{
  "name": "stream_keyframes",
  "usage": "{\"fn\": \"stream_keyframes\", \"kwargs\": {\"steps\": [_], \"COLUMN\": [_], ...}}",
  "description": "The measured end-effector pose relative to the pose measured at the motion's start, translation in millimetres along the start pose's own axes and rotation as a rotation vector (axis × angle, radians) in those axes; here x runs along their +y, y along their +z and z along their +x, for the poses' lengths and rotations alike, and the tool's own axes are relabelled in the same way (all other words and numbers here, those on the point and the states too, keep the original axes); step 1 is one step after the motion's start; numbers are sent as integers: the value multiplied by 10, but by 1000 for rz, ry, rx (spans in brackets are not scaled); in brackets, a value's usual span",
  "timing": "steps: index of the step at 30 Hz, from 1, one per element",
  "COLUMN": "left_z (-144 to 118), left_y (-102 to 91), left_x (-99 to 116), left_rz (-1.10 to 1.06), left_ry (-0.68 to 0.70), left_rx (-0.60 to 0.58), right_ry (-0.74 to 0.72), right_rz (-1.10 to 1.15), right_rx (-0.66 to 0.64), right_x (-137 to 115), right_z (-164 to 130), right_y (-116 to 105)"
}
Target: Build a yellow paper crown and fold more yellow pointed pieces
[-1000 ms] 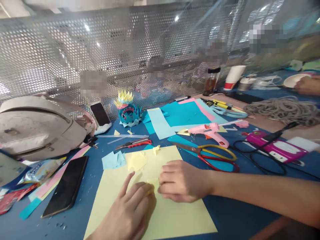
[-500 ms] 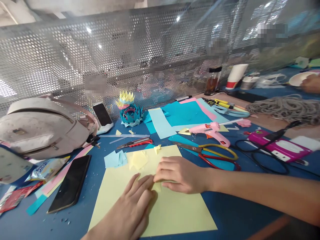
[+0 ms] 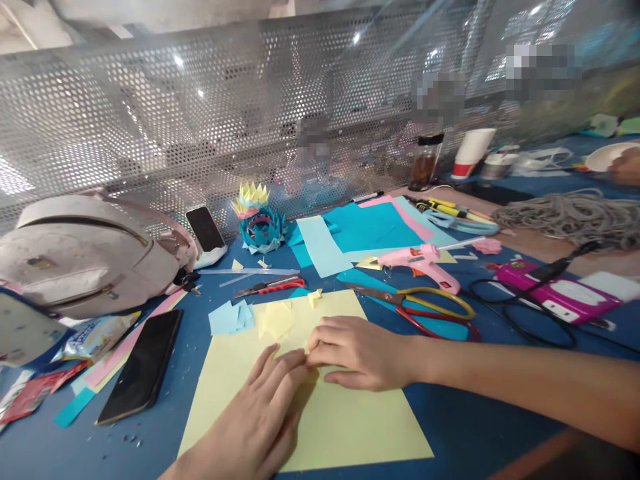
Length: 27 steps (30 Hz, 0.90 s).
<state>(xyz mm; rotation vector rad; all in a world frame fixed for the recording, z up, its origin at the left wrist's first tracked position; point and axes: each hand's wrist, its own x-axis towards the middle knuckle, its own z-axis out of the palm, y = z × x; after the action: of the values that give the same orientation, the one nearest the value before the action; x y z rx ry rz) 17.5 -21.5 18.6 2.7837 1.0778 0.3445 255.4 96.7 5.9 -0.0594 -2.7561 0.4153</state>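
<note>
A large pale yellow sheet [image 3: 360,427] lies on the blue table. My left hand [image 3: 265,407] rests on it, fingers together and bent down at the tips. My right hand [image 3: 357,353] meets it from the other side with curled fingers. Between the fingertips of both hands a small piece of yellow paper [image 3: 313,377] is pinched against the sheet, mostly covered. Just beyond my hands are a pile of yellow paper squares [image 3: 277,320], light blue paper squares [image 3: 233,317] and a small folded yellow piece [image 3: 315,298].
Scissors [image 3: 415,307] and a pink glue gun [image 3: 423,262] lie to the right, near a magenta power strip [image 3: 557,290]. Behind are a red utility knife [image 3: 270,287] and a folded-paper lotus [image 3: 263,230]. A phone [image 3: 143,367] and backpack [image 3: 85,253] sit left.
My fingertips have shifted slightly over the small yellow piece, and less of it shows beneath them. The right thumb has moved a little lower. The things around stay put.
</note>
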Motion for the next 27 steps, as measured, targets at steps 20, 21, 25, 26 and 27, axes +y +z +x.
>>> {"fn": "stream_keyframes", "kwargs": {"steps": [20,21,25,26,27], "left_z": [-8,-8,-28,-38,-50], "left_y": [-33,-30,54,94,138], "left_x": [25,23,-12,-25,-37], "left_rz": [-10,-8,-6,-4,1], "left_ry": [-8,-6,7,12,21], "left_rx": [45,49,86,101,123], "right_ry": [-13,-10,-14,-26,-41], "right_rz": [27,26,48,60,74], "right_rx": [55,56,58,62,66], "right_x": [-5,-3,5,7,9], "right_z": [30,30,20,16,13], "right_y": [-24,-25,-37,-44,-50]}}
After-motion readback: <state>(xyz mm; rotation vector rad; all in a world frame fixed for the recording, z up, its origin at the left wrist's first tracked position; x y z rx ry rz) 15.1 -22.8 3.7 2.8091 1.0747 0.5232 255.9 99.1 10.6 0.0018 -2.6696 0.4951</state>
